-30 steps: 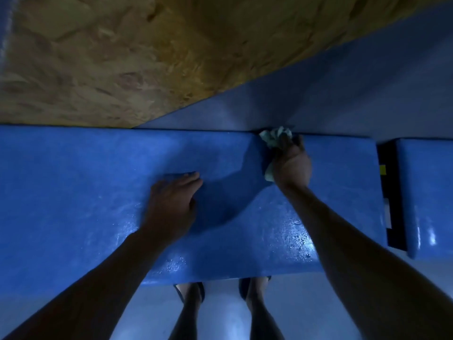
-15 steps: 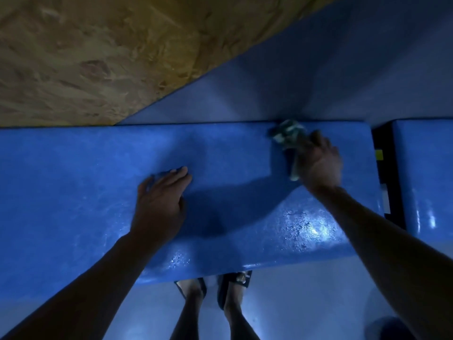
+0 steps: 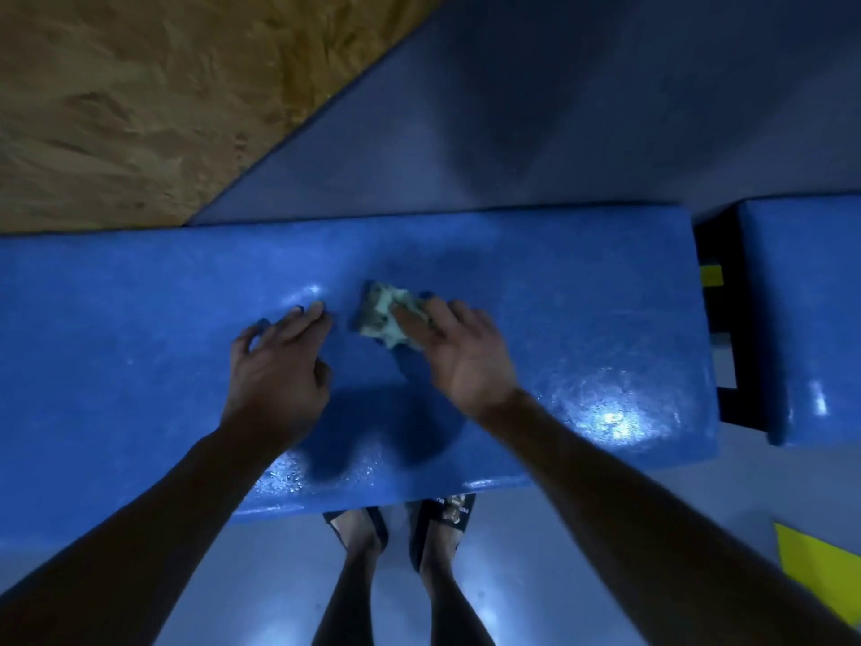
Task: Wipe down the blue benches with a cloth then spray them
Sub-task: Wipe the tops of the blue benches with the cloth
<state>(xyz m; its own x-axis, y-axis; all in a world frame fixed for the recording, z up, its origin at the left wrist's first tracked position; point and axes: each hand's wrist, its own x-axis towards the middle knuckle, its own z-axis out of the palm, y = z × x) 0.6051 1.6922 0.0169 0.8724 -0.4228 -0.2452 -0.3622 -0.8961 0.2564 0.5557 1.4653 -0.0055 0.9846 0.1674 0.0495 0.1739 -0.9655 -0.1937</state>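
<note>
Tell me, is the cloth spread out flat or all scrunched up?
Scrunched up. The cloth sits in a lumpy wad on the blue bench, with the right hand pressing its straight fingers on top.

A dim utility room is suggested by glossy blue benches (image 3: 582,282), a painted grey wall (image 3: 536,109) and a chipboard panel (image 3: 140,95).

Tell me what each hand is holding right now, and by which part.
The right hand presses the cloth flat onto the blue bench, fingers laid over the cloth's right side, not gripping it. The left hand holds nothing; its fingertips rest on the bench.
</note>
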